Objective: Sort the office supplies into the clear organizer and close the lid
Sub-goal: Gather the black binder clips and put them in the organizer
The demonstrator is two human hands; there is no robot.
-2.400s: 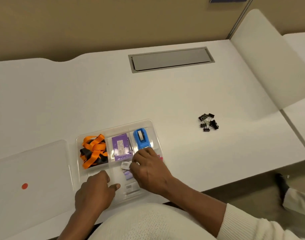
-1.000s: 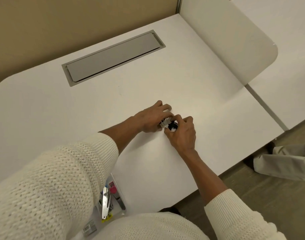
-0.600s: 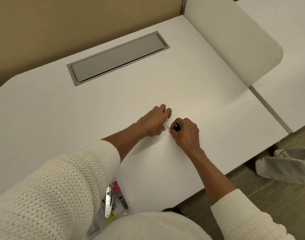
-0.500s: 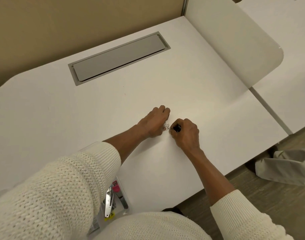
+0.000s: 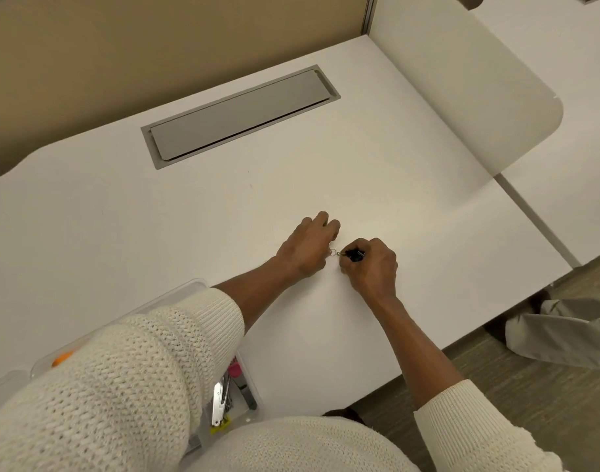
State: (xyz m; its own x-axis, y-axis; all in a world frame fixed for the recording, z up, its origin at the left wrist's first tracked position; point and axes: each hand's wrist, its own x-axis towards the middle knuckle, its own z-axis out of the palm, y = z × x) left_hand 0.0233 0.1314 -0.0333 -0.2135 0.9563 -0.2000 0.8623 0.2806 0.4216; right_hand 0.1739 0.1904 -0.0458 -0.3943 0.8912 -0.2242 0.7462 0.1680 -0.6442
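One big white desk (image 5: 128, 233) fills most of the view, and it has one flat gray cover plate (image 5: 239, 114) set into its far side. One curved white divider panel (image 5: 462, 86) stands at the right. At the near left sits one clear organizer (image 5: 247, 386), mostly hidden under a cream knit sleeve (image 5: 121, 386). Its lid is open, and only a see-through corner of that lid (image 5: 2, 383) shows at the far left edge. Inside the organizer I can see one silver stapler (image 5: 218, 401) lying with its long side running near to far, one pink thing (image 5: 234, 370) just beyond it, and a bit of something orange (image 5: 62, 358) farther left. Two hands rest close together on the middle of the desk, well apart from the organizer. The left hand (image 5: 307, 247) is curled in a loose fist, and one thin silver wire loop pokes out beside its thumb, so it seems to be holding clips, but I cannot tell how many. The right hand (image 5: 370, 264) has its fingers closed tight around one small black binder clip (image 5: 355, 255). That clip is shiny black with a silver wire handle, and the handle points left toward the other hand. The two hands are almost touching where the wires meet.
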